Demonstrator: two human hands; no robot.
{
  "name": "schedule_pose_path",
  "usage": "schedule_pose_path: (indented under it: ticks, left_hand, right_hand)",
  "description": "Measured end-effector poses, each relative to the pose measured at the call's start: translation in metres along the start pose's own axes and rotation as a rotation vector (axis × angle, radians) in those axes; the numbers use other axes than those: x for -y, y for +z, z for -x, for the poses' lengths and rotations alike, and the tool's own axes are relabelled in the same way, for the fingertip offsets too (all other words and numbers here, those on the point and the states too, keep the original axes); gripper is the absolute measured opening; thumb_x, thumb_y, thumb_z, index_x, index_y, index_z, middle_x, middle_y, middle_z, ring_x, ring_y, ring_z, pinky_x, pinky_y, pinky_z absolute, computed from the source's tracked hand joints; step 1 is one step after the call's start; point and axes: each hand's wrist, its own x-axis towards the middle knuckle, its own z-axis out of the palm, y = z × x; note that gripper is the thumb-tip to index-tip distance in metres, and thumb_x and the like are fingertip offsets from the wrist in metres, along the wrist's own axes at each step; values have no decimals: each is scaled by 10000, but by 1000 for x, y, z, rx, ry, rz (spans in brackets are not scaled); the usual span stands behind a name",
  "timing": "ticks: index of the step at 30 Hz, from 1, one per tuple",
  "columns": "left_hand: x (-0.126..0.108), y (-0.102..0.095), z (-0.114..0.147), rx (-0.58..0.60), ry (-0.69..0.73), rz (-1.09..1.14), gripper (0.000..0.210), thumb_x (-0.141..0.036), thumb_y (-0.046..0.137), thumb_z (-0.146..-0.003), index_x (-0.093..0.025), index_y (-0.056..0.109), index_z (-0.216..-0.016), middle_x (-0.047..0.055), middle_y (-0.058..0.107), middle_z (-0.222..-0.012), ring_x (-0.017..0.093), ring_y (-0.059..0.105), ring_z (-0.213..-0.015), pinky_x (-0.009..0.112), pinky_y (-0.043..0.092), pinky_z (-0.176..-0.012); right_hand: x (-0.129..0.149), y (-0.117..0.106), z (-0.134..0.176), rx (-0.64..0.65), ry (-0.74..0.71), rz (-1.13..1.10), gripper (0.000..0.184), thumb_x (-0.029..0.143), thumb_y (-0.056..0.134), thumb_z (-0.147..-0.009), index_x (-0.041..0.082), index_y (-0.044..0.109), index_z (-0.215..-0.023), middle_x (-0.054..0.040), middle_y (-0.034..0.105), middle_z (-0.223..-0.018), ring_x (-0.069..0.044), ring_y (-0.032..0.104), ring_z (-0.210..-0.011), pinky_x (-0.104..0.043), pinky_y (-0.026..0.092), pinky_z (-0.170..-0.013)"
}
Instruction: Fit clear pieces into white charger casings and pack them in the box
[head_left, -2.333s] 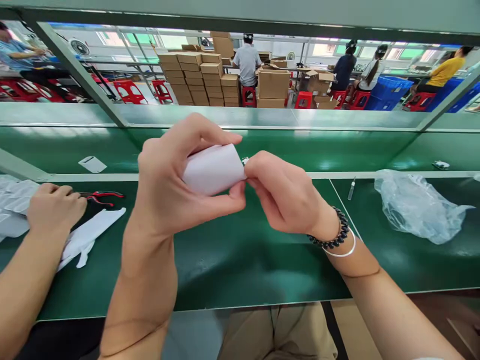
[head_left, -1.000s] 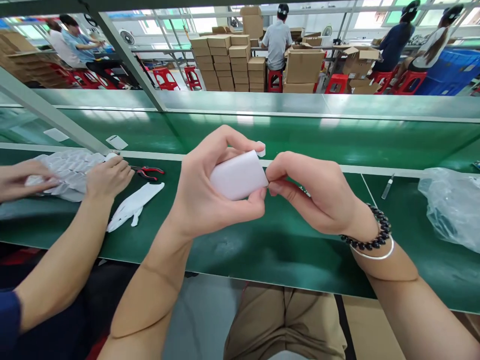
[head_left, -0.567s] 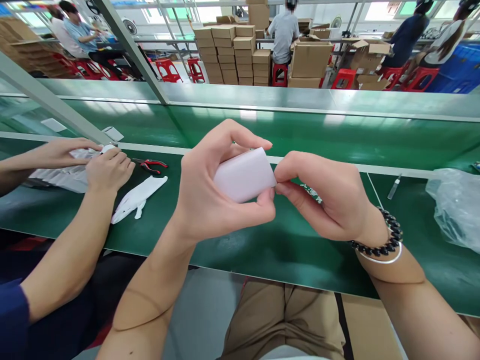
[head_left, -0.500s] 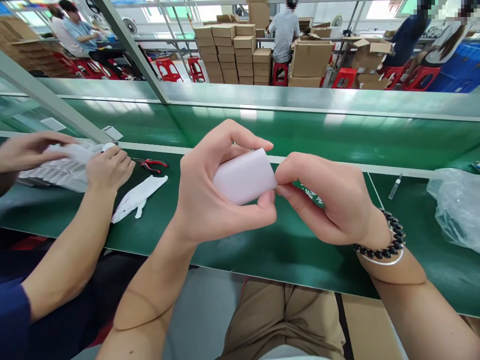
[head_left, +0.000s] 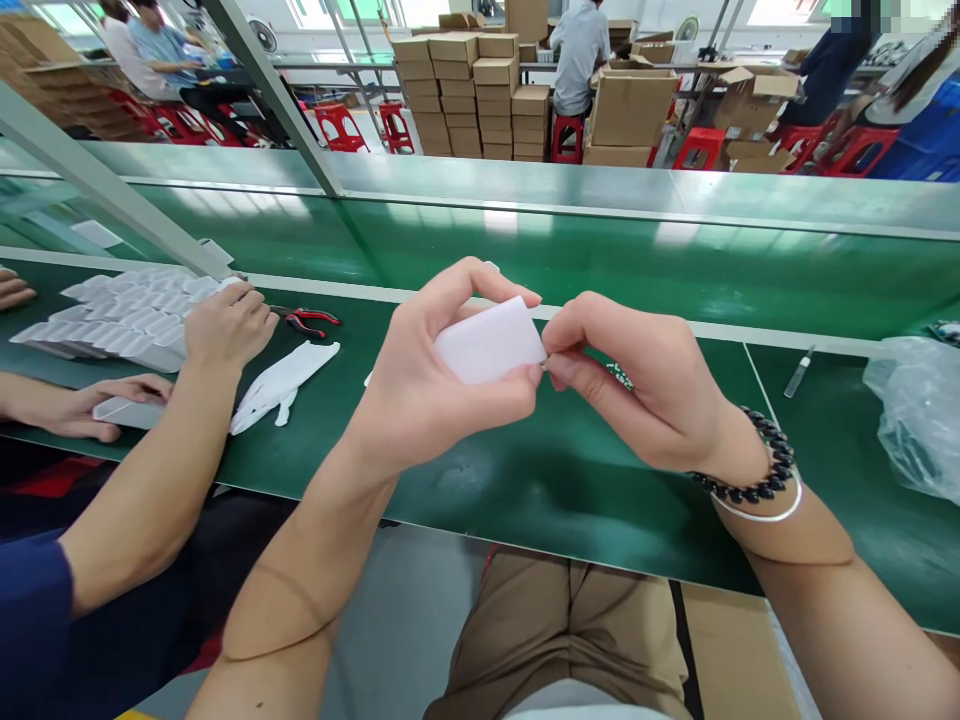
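My left hand (head_left: 442, 375) is closed around a white rounded plastic case (head_left: 491, 342), held tilted above the green work surface. The thumb and fingers grip its long edges, and one end faces right. At that end the thumb and forefinger of my right hand (head_left: 626, 380) are pinched together, touching or almost touching the case's lower right corner. Whatever is between those fingertips is too small to make out. Behind my right hand, a patch of small pale pieces (head_left: 619, 376) shows partly on the bench.
On the left, a co-worker's hands (head_left: 229, 325) are by rows of white plastic cases (head_left: 135, 310). Between us lie red-handled pliers (head_left: 311, 320) and a white glove (head_left: 283, 385). To the right are a small tube (head_left: 799, 373) and a clear plastic bag (head_left: 915, 415) on the green bench (head_left: 525, 480).
Both my hands stay at the case, tilting it slightly. The co-worker's far hand has moved from the rows of cases down to the bench's front edge, onto a single white case.
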Motion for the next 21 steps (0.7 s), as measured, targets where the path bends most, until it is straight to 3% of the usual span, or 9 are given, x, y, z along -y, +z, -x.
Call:
schedule_pose_path:
  ticks: [8,21]
  left_hand:
    - [-4,9,6,-96,-68,21,359,-110,753,-570,-236,597,-868,-44,608,-625,103,471,-477,252,355,-389]
    - [-5,12,17,-161,-68,33,292,-163,731,-642,-237,620,-901,-30,620,-646,97,474,-472,244,348,-378]
  right_hand:
    - [2,8,-2,-83,1,-61,140,144,393,-987,201,448,-872,11,481,-741,-118,462,-643,-264,459,-616]
    - [3,12,-1,-74,-34,-155,134,143,369,-991,206,457,-912,-10,502,-776,-153,561,-742,-326,535,-677]
